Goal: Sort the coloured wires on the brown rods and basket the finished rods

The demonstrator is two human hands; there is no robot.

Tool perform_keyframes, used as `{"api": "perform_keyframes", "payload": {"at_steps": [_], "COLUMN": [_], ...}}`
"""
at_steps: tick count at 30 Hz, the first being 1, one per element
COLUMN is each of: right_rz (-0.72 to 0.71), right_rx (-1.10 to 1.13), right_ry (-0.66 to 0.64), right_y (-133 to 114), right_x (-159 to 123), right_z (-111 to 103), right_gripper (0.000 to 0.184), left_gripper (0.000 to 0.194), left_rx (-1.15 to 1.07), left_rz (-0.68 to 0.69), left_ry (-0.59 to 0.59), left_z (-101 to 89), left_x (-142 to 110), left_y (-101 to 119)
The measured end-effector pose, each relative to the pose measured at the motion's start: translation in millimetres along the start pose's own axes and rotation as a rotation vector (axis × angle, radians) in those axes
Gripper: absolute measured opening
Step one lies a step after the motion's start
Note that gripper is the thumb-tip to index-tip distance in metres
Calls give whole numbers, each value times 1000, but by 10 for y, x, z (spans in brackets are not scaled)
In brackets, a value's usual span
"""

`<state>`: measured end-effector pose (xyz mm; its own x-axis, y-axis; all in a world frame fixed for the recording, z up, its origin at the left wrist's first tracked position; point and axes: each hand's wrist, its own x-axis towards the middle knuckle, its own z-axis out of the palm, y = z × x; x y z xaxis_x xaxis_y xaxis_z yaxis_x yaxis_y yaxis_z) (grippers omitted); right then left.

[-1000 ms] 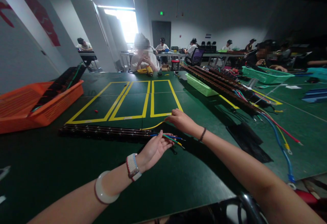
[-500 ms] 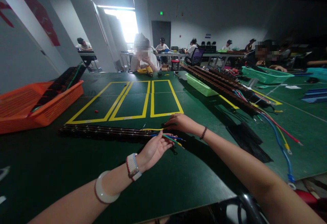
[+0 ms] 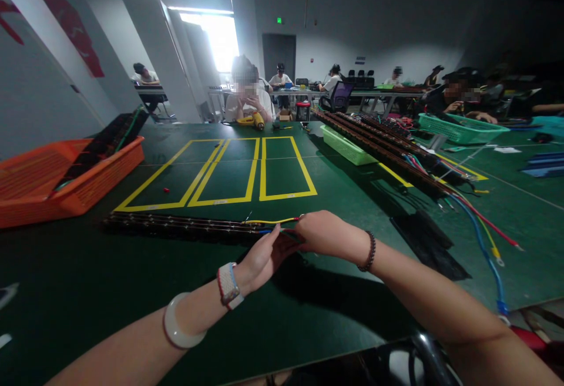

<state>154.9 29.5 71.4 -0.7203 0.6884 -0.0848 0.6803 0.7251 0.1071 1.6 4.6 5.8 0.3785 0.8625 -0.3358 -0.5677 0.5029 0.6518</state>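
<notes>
A long dark strip assembly (image 3: 185, 223) with shiny metal points lies across the table in front of me. From its right end come a yellow wire (image 3: 275, 221) and a blue wire (image 3: 263, 231). My left hand (image 3: 263, 259) is closed round the wires near that end, its thumb on top and its fingers beneath. Just to the right, my right hand (image 3: 326, 233) bends over the same wires with its fingers closed, touching the left fingertips. It hides the wire ends; a bit of red shows where the yellow wire meets it.
Yellow taped rectangles (image 3: 288, 196) mark the green table (image 3: 211, 327). An orange basket (image 3: 101, 183) stands left. More strip assemblies (image 3: 379, 148) rest across a light green basket (image 3: 346, 146) at right, their cables hanging forward. A person with a yellow heat gun (image 3: 255, 120) sits opposite.
My right hand has moved down and toward me, from the yellow wire's tip onto the wires at my left hand. The green and blue wire ends are now covered.
</notes>
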Motion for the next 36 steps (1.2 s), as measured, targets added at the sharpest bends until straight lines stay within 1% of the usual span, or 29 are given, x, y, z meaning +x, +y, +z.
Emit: {"api": "perform_keyframes", "payload": {"at_steps": [2, 4, 6, 8, 10, 12, 15, 18, 21, 23, 25, 27, 30, 32, 36], "right_rz": [26, 34, 47, 85, 132, 159, 165, 145, 170, 191, 197, 188, 140, 110, 101], "right_rx": [-43, -53, -73, -113, -153, -167, -135, -86, -73, -77, -64, -17, 78, 108, 127], "right_ry": [12, 6, 25, 77, 124, 139, 120, 101, 132, 164, 169, 129, -1, -64, -91], "right_y": [-64, -98, -107, -98, -71, -23, 89, 203, 271, 296, 321, 351, 386, 389, 381], "right_x": [4, 12, 11, 0, -10, -8, 38, 117, 187, 213, 226, 232, 241, 248, 248], "right_z": [55, 72, 44, -14, -69, -88, -23, 90, 162, 181, 189, 199, 223, 238, 224], "right_gripper": [14, 12, 11, 9, 9, 10, 14, 15, 17, 19, 20, 19, 16, 16, 15], "left_gripper": [26, 25, 25, 27, 29, 29, 25, 27, 31, 31, 31, 31, 31, 32, 32], "left_rx": [-22, -26, -7, 31, 62, 72, 61, 66, 84, 86, 86, 85, 74, 74, 86], "left_rz": [-6, -11, -9, 5, 12, 8, 21, 18, -6, -3, -3, -5, -11, -17, -21], "left_ry": [2, -3, -11, -14, -20, -40, -56, -47, -46, -39, -37, -41, -47, -39, -17], "left_z": [10, 9, 1, -11, -25, -42, -65, -74, -71, -70, -69, -65, -47, -27, 8], "left_x": [0, 2, 4, 5, 7, 11, 21, 29, 30, 31, 31, 29, 17, 5, -11], "left_y": [3, 4, 4, 3, 0, -5, -14, -13, -1, 8, 14, 16, 18, 23, 35]}}
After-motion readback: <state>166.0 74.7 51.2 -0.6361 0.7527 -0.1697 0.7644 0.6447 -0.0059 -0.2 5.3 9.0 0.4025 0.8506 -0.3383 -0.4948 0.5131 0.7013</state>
